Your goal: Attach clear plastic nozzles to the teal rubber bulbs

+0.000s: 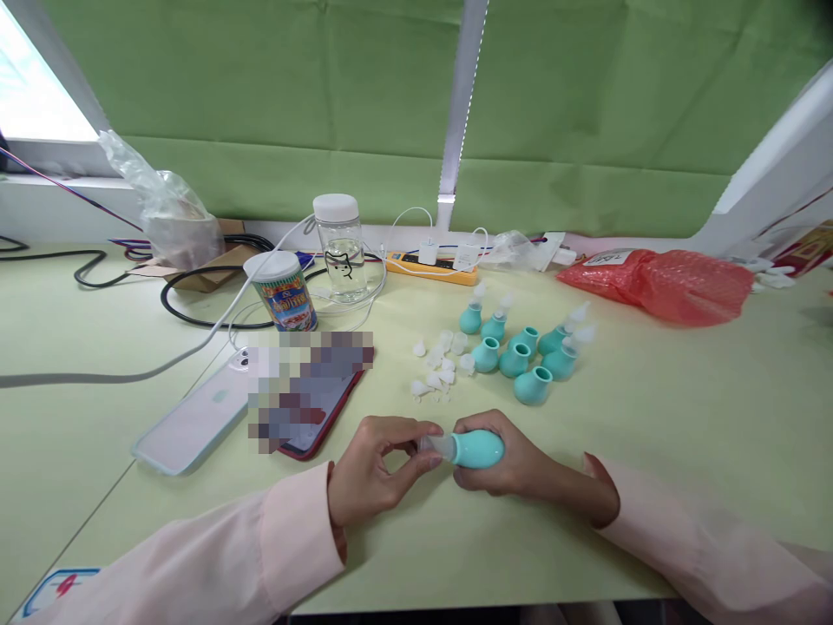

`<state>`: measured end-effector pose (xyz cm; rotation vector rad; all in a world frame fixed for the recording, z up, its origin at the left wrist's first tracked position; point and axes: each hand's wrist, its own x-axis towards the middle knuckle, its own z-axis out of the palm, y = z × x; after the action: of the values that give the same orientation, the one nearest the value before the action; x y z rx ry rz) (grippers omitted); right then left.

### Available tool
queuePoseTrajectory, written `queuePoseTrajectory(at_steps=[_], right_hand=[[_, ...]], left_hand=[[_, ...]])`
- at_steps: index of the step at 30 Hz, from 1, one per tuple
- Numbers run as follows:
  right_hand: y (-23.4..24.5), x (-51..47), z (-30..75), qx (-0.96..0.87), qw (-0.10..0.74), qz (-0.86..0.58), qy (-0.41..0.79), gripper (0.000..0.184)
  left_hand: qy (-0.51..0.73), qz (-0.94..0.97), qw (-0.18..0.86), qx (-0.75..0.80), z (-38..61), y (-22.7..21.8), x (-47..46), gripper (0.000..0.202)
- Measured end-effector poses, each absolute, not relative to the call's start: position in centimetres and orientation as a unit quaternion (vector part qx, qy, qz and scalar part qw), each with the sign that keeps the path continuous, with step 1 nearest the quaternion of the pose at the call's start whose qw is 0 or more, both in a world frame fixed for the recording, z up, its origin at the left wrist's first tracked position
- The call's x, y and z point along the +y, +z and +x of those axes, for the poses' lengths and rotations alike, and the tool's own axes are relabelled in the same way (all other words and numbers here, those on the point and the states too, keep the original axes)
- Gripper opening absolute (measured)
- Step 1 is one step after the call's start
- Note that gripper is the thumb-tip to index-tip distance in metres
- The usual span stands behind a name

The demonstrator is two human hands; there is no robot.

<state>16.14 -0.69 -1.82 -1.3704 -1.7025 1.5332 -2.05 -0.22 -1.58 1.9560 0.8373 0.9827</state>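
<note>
Head view: a pale green table runs back to a green blind, with a bright window at 10 o'clock. Low at 6 o'clock, the right hand grips a teal bulb lying sideways just above the tabletop, while the left hand pinches the clear tip at its end (fingers closed on it). At 12 o'clock from the hands lie loose tips beside more bulbs. At 9 o'clock lie two phones; farther back stand a can, a jar and a power strip. A red bag lies at 2 o'clock.
</note>
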Motion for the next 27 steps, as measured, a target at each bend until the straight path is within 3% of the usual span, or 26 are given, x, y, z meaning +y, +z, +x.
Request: queuePoseTrajectory(at_steps=[3,10,16,19,23,27], right_hand=[[-1.5,-0.7,16.2,-0.540,0.184,-0.498,0.653,0.021],[-1.6,-0.2,16.8,-0.576,0.141,-0.411,0.692,0.023],[-1.6,-0.2,16.9,-0.580,0.238,-0.365,0.688,0.027],[-2.0,0.4,17.4,-0.560,0.298,-0.363,0.683,0.030],[-2.5,0.8,17.9,-0.497,0.345,-0.333,0.723,0.033],[-2.5,0.8,17.6,-0.472,0.342,-0.330,0.743,0.034]], left_hand=[[0.380,0.794,0.365,0.304,-2.1,-1.6,-0.2,0.020],[0.360,0.834,0.320,0.271,-2.1,-1.2,-0.6,0.020],[0.443,0.752,0.380,0.305,-2.4,-1.3,-0.1,0.025],[0.475,0.765,0.258,0.350,-2.8,-1.5,0.9,0.023],[0.320,0.853,0.062,0.408,-2.7,-2.1,1.9,0.023],[0.204,0.887,0.000,0.414,-2.1,-2.4,2.1,0.024]])
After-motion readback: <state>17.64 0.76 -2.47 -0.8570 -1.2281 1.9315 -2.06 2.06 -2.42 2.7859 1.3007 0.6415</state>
